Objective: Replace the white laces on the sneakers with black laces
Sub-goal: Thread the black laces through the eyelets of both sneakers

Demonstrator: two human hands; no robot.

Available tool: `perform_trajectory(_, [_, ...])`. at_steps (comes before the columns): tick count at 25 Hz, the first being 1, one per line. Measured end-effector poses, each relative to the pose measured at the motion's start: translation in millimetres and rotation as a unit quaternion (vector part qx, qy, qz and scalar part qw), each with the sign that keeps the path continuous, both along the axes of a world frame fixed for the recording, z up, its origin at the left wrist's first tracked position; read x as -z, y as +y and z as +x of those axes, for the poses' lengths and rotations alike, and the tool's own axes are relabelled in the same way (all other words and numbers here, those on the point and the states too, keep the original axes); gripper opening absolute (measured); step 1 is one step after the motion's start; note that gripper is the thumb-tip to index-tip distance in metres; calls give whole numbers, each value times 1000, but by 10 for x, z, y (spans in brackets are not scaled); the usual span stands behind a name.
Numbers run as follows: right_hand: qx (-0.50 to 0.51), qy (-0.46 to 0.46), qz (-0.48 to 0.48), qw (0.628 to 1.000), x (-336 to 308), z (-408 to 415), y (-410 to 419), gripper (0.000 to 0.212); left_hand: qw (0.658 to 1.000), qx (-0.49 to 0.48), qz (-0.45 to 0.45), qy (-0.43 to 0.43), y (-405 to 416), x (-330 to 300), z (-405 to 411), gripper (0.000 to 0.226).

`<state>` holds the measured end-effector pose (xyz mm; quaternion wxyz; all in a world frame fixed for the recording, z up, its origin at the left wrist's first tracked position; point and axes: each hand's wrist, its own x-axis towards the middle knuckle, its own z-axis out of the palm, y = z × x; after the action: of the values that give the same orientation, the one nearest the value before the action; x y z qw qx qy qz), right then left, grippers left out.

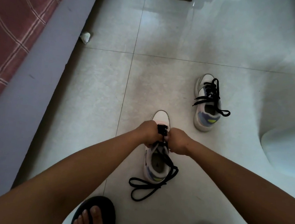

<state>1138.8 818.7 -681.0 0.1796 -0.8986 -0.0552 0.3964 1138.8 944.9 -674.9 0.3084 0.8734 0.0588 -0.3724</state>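
A white sneaker (152,165) with a blue and yellow heel stands on the tiled floor just in front of me, toe pointing away. Both hands meet over its tongue. My left hand (149,133) and my right hand (177,141) have their fingers curled around the black lace (145,187) at the eyelets. The lace's loose ends trail past the heel and loop on the floor. A second matching sneaker (206,116) sits farther off to the right, laced in black with its ends lying loose.
A bed with a red checked cover (11,28) and grey frame runs along the left. A crumpled white scrap (85,36) lies by it. My feet in black sandals (94,216) are at the bottom edge. Furniture stands at the top and top right.
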Motion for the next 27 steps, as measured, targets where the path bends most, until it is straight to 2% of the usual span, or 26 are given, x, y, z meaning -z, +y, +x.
perform_trajectory(2, [131,42,122,983,37,-44,-152,20,992,-65,-99,-38,163,76,-133,24])
perform_trajectory(4, [209,58,197,956,79,-136,-218,25,985,-74,-137,-75,271,154,-276,19])
perform_trajectory(7, [184,20,175,967,158,-237,-164,24,987,-75,-114,-85,283,273,-340,15])
perform_trajectory(9, [122,-37,121,984,150,-218,-99,24,990,-63,-91,-85,241,256,-287,19])
perform_trajectory(11, [38,-73,46,996,128,-167,-39,25,995,-4,-42,-93,170,228,-237,23])
perform_trajectory(13, [-1,-54,9,998,94,-111,22,33,995,43,-19,-83,117,198,-200,23])
perform_trajectory(14, [10,-27,22,999,67,-83,25,36,996,45,-32,-74,123,189,-183,24])
perform_trajectory(16, [116,41,134,983,35,-53,-38,31,993,-9,-99,-55,205,210,-170,23])
perform_trajectory(18, [217,50,270,937,43,-108,-154,24,981,-96,-154,-72,284,256,-233,16])
perform_trajectory(21, [247,13,338,908,95,-230,-277,19,974,-132,-131,-127,266,347,-384,20])
perform_trajectory(23, [272,49,332,902,151,-269,-267,16,979,-129,-121,-105,230,390,-392,23])
perform_trajectory(24, [268,56,302,913,166,-253,-245,16,980,-132,-125,-81,223,388,-359,24])
perform_trajectory(25, [237,35,247,939,168,-207,-229,18,981,-133,-128,-58,211,371,-311,26])
perform_trajectory(27, [95,-50,108,988,167,-96,-210,26,992,-80,-84,-46,166,338,-222,31])
